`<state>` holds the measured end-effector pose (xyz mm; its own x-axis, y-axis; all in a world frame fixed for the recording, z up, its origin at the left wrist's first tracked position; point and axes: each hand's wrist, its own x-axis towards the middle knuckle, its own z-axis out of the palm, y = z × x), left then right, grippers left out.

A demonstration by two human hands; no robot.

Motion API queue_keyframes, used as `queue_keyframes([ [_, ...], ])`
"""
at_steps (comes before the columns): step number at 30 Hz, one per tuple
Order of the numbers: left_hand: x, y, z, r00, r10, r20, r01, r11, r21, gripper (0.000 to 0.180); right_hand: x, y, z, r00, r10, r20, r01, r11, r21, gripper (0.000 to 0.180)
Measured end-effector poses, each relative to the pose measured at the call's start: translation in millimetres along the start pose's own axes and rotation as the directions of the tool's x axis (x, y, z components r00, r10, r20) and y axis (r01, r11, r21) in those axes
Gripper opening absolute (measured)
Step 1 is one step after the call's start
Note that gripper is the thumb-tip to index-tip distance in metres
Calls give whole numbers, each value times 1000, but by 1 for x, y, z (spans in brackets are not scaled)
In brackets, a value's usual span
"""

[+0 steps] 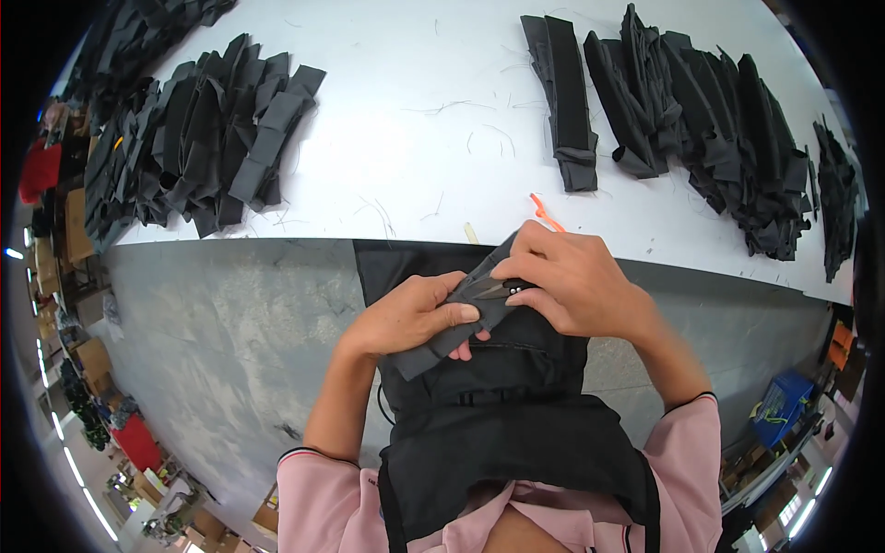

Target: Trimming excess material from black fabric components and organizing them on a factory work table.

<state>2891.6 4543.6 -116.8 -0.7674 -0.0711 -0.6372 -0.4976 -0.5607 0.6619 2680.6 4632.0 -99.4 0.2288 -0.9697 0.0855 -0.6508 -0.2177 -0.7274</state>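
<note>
My left hand [415, 313] is closed on a dark grey fabric strip [426, 358], its thumb flat on top and fingertips showing beneath. The strip runs slantwise above my lap, in front of the table edge. In my right hand [576, 281] is a small pair of thread snips [496, 292], gripped between thumb and fingers. Its pointed metal blades lie over the strip, close to my left thumb; whether they touch the cloth I cannot tell. An orange cord [546, 212] shows just beyond my right hand, its lower end hidden behind the knuckles.
A white table [406, 147] spans the far side, with loose thread ends scattered on it. Dark strips lie in a left pile [217, 129], a small stack [569, 101] and a right pile [719, 129]. A black apron [516, 429] covers my lap. A blue crate [784, 405] stands at far right.
</note>
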Motion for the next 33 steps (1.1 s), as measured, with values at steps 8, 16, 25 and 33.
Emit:
queue_keyframes([
  [8, 1, -1, -8, 970, -8, 245, -37, 984, 177, 29, 16, 11, 0, 957, -226, 180, 206, 971, 123, 25],
  [16, 4, -1, -12, 950, -46, 310, -9, 985, 173, 29, 19, 16, 3, 942, -246, 230, 211, 964, 164, 23],
  [25, 1, -5, -14, 966, 4, 258, -4, 1000, 0, 25, 9, 3, -5, 986, -158, 45, 154, 985, 82, 20],
  [33, 3, -8, -2, 994, 95, -47, -100, 988, -118, 31, -4, -14, 3, 971, -45, -236, 23, 995, -95, 25],
])
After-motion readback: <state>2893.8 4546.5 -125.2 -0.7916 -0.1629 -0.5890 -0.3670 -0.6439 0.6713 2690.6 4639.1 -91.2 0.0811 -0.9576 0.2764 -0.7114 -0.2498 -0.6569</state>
